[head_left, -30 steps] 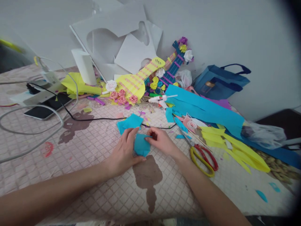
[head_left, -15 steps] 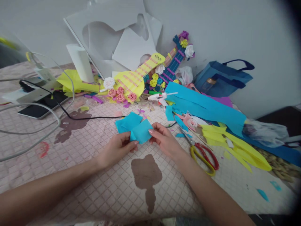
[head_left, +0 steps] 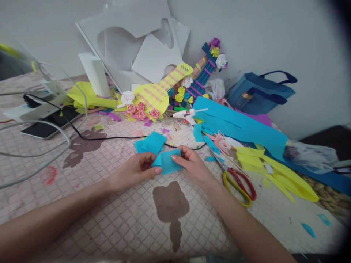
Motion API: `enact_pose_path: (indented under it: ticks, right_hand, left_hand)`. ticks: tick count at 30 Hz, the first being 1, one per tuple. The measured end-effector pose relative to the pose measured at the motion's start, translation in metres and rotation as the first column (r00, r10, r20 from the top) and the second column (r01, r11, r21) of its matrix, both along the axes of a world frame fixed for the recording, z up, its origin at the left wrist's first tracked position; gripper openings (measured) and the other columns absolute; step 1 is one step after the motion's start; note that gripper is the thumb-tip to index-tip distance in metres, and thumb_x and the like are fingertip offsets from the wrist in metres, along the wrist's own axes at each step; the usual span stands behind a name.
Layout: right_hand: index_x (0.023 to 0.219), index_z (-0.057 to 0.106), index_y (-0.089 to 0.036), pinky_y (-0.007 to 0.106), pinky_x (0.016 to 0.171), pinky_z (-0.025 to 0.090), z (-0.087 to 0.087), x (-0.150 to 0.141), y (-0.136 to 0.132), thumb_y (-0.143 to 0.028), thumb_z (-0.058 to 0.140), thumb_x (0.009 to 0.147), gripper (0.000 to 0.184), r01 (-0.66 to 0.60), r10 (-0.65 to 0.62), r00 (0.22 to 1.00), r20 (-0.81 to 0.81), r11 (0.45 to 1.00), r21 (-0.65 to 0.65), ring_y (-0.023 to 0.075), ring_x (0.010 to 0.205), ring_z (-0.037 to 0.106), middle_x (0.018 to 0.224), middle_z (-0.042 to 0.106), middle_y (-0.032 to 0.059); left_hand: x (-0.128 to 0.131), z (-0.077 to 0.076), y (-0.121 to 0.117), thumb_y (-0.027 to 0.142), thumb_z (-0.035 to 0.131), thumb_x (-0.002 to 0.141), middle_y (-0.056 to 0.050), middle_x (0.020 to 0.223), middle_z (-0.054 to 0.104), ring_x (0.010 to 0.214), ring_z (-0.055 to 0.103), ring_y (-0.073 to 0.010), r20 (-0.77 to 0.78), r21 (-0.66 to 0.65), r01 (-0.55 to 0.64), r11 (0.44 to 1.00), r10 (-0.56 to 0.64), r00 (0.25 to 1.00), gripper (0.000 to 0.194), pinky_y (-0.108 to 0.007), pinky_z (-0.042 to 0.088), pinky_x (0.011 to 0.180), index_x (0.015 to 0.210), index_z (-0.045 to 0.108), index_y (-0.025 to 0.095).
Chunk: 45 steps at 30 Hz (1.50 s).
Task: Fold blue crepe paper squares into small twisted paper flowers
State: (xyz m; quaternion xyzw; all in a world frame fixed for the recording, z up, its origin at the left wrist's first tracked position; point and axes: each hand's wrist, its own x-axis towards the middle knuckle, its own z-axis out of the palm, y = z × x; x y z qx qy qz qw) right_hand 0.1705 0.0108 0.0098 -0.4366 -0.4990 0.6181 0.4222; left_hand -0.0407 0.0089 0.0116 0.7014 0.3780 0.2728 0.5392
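Blue sheet (head_left: pixel 170 163): we see it between both hands, at the middle of the table (head_left: pixel 123 226), its left end folded over
Right hand (head_left: pixel 193 165): thumb in front, fingers behind, pinching the upper right edge
Left hand (head_left: pixel 135 168): thumb and curled fingers grasping the folded left end, fingertips partly hidden from us
Sheet's feel: we judge it light, limp and easily creased or torn
Sheet's edges: we would take hold at 2 opposite sides, lightly
Other blue pieces (head_left: pixel 152 141): just beyond, on the left
Scissors (head_left: pixel 227 170): right of the right hand, untouched
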Motion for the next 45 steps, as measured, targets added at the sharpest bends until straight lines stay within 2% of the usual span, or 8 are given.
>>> enact_pose_path:
  ticks: [4, 11, 19, 23, 29, 32, 37, 45]
  right_hand:
    - [0.08, 0.052, -0.02, 0.022, 0.059, 0.038, 0.004, -0.001, -0.002, -0.037, 0.073, 0.071, 0.028, -0.039, 0.039, 0.999, -0.023, 0.999, -0.027, 0.0083, 0.063, 0.046, 0.072, 0.052, -0.0043]
    - [0.078, 0.052, -0.018, 0.02, 0.05, 0.03, 0.009, 0.003, -0.006, -0.039, 0.069, 0.076, 0.027, -0.22, 0.218, 0.956, 0.194, 0.975, -0.013, 0.0067, 0.056, 0.039, 0.065, 0.045, -0.0052]
    - [0.079, 0.053, -0.017, 0.021, 0.052, 0.031, 0.008, 0.003, -0.01, -0.039, 0.066, 0.078, 0.025, -0.295, 0.28, 0.923, 0.263, 0.955, 0.019, 0.0079, 0.061, 0.04, 0.067, 0.045, -0.0042]
    - [0.078, 0.055, -0.016, 0.021, 0.054, 0.033, 0.009, 0.001, -0.008, -0.037, 0.066, 0.079, 0.023, -0.294, 0.268, 0.922, 0.278, 0.954, 0.058, 0.0085, 0.064, 0.042, 0.07, 0.048, -0.0029]
    - [0.078, 0.052, -0.018, 0.02, 0.049, 0.033, 0.002, -0.001, -0.006, -0.042, 0.065, 0.078, 0.027, -0.088, 0.088, 0.98, 0.177, 0.996, -0.007, 0.0072, 0.056, 0.041, 0.068, 0.047, -0.0041]
    - [0.08, 0.053, -0.019, 0.021, 0.05, 0.037, 0.001, 0.0, -0.008, -0.04, 0.067, 0.077, 0.026, -0.117, 0.119, 0.983, 0.142, 0.993, -0.021, 0.008, 0.059, 0.047, 0.072, 0.05, -0.0031]
    - [0.099, 0.046, -0.023, 0.023, 0.06, 0.044, 0.001, 0.001, -0.009, -0.034, 0.067, 0.079, 0.031, -0.198, 0.196, 0.98, 0.046, 0.98, 0.03, 0.0101, 0.067, 0.055, 0.081, 0.058, -0.0029]
    - [0.085, 0.043, -0.022, 0.02, 0.048, 0.035, -0.003, 0.001, -0.006, -0.032, 0.062, 0.082, 0.021, -0.15, 0.141, 0.983, 0.121, 0.986, 0.073, 0.0074, 0.053, 0.044, 0.068, 0.048, -0.0068]
  left_hand:
    - [-0.001, -0.003, 0.001, 0.045, 0.052, 0.087, 0.003, 0.06, 0.056, 0.053, 0.052, -0.0088, 0.049, -0.056, -0.058, 0.997, 0.061, 0.997, 0.033, -0.019, 0.042, 0.05, 0.072, 0.052, 0.016]
    - [-0.004, -0.006, 0.003, 0.046, 0.054, 0.086, 0.002, 0.06, 0.057, 0.055, 0.054, -0.0098, -0.034, -0.123, 0.04, 0.992, -0.044, 0.998, 0.032, -0.019, 0.041, 0.05, 0.073, 0.055, 0.016]
    - [0.005, -0.002, 0.002, 0.043, 0.051, 0.086, 0.005, 0.056, 0.038, 0.052, 0.038, -0.0075, -0.044, 0.032, -0.032, 0.999, 0.033, 0.998, 0.036, -0.019, 0.03, 0.047, 0.064, 0.05, 0.015]
    - [0.004, -0.002, 0.003, 0.046, 0.053, 0.085, 0.005, 0.055, 0.037, 0.051, 0.039, -0.0074, -0.013, -0.054, -0.011, 0.998, 0.01, 1.0, 0.038, -0.019, 0.032, 0.047, 0.063, 0.046, 0.016]
    - [0.003, 0.001, 0.006, 0.04, 0.069, 0.073, 0.0, 0.078, 0.061, 0.068, 0.058, -0.0119, 0.146, -0.303, -0.001, 0.953, 0.047, 0.988, 0.035, -0.024, 0.048, 0.062, 0.094, 0.055, 0.016]
    - [0.002, -0.002, 0.008, 0.033, 0.073, 0.071, -0.001, 0.08, 0.064, 0.071, 0.06, -0.0124, 0.194, -0.3, -0.061, 0.952, 0.124, 0.973, 0.034, -0.026, 0.049, 0.067, 0.094, 0.055, 0.015]
    - [-0.001, -0.003, 0.011, 0.029, 0.074, 0.071, -0.002, 0.083, 0.066, 0.071, 0.062, -0.0124, 0.218, -0.301, 0.008, 0.954, 0.06, 0.974, 0.036, -0.026, 0.049, 0.067, 0.098, 0.055, 0.014]
    - [0.002, 0.0, 0.007, 0.029, 0.069, 0.075, 0.004, 0.072, 0.06, 0.066, 0.06, -0.0113, 0.202, -0.328, -0.037, 0.944, 0.108, 0.973, 0.054, -0.026, 0.05, 0.063, 0.12, 0.041, 0.017]
